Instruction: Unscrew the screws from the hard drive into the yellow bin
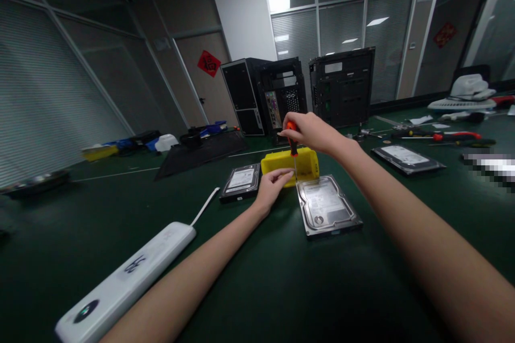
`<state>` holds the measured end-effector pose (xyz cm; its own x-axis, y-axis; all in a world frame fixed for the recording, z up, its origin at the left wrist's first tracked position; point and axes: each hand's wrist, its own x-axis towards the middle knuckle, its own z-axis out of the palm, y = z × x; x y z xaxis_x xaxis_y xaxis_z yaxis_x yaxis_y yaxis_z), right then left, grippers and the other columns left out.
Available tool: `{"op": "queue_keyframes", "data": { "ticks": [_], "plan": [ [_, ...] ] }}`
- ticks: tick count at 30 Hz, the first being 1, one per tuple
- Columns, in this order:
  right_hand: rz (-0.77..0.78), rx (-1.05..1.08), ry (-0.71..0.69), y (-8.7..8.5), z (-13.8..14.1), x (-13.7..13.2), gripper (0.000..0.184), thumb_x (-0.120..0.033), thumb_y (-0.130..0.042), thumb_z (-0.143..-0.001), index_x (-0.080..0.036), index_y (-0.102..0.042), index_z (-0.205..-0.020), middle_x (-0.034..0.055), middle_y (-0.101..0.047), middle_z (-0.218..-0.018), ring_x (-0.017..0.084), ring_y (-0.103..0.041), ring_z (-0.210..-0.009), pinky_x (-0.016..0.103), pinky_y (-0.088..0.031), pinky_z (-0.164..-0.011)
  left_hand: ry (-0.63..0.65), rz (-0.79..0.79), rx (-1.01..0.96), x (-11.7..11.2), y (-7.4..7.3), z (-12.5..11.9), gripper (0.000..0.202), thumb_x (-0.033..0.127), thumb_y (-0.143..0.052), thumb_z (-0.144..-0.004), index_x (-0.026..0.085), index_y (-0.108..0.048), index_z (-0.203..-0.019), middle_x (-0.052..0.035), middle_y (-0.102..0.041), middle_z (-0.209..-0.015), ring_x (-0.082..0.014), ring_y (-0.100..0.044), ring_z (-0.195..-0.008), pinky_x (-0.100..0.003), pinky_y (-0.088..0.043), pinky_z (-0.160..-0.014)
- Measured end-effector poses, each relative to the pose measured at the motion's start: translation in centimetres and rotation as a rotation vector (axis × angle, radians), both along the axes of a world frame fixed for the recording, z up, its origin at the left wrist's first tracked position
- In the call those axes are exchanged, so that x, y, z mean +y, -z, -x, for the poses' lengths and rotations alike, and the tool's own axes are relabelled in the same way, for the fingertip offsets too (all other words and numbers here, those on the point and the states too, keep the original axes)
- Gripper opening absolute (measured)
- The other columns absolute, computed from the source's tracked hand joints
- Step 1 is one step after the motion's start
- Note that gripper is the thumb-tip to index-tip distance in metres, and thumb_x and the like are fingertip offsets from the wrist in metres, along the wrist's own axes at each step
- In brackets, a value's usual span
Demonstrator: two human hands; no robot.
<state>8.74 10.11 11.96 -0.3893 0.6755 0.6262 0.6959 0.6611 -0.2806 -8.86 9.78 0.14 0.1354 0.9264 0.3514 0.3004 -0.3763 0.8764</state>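
My right hand (pixel 306 129) grips the red and black handle of a screwdriver (pixel 294 148), held upright with its shaft pointing down. The screwdriver's tip is at the far left corner of a silver hard drive (pixel 328 206) lying flat on the table. Close to the tip, my left hand (pixel 272 186) has its fingers pinched together; whatever is between them is too small to make out. Just behind both hands stands a yellow plastic bin (pixel 277 161). A second hard drive (pixel 241 181) with a white label lies left of my left hand.
On the green table (pixel 249 289), a white power strip (pixel 132 273) lies at the front left. Another hard drive (pixel 406 159) and several tools, including red-handled pliers (pixel 454 135), are at the right. Black computer cases (pixel 341 85) stand behind. A black mat (pixel 201 151) lies back left.
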Motion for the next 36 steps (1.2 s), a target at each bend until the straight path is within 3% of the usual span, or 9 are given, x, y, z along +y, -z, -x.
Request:
{"op": "queue_keyframes", "data": {
  "ticks": [3,9,36],
  "plan": [
    [-0.006,-0.011,0.01,0.04,0.09,-0.05,0.029,-0.041,-0.049,-0.084,-0.017,-0.057,-0.098,0.0073,-0.06,-0.081,0.014,-0.053,-0.068,0.026,-0.038,-0.063,-0.004,0.015,-0.013,0.22,0.23,-0.03,0.033,0.037,-0.068,-0.07,0.011,-0.071,-0.091,-0.0085,-0.07,-0.089,-0.0181,-0.06,-0.079,-0.026,-0.043,-0.071],
    [-0.008,-0.017,0.006,0.13,0.12,0.04,0.029,-0.041,-0.049,-0.084,-0.017,-0.057,-0.098,0.0073,-0.061,-0.081,0.014,-0.054,-0.069,0.027,-0.038,-0.064,0.002,0.027,-0.002,0.23,0.27,-0.16,0.031,0.036,-0.067,-0.071,0.011,-0.072,-0.088,-0.0098,-0.071,-0.092,-0.0205,-0.062,-0.085,-0.028,-0.044,-0.079],
    [-0.009,-0.004,-0.003,-0.01,0.05,0.08,0.028,-0.041,-0.049,-0.084,-0.017,-0.056,-0.098,0.0079,-0.06,-0.081,0.015,-0.053,-0.069,0.027,-0.038,-0.064,0.014,0.026,-0.008,0.05,0.23,-0.2,0.029,0.034,-0.066,-0.072,0.01,-0.072,-0.089,-0.0108,-0.071,-0.094,-0.0214,-0.063,-0.089,-0.029,-0.045,-0.081]
  ]
}}
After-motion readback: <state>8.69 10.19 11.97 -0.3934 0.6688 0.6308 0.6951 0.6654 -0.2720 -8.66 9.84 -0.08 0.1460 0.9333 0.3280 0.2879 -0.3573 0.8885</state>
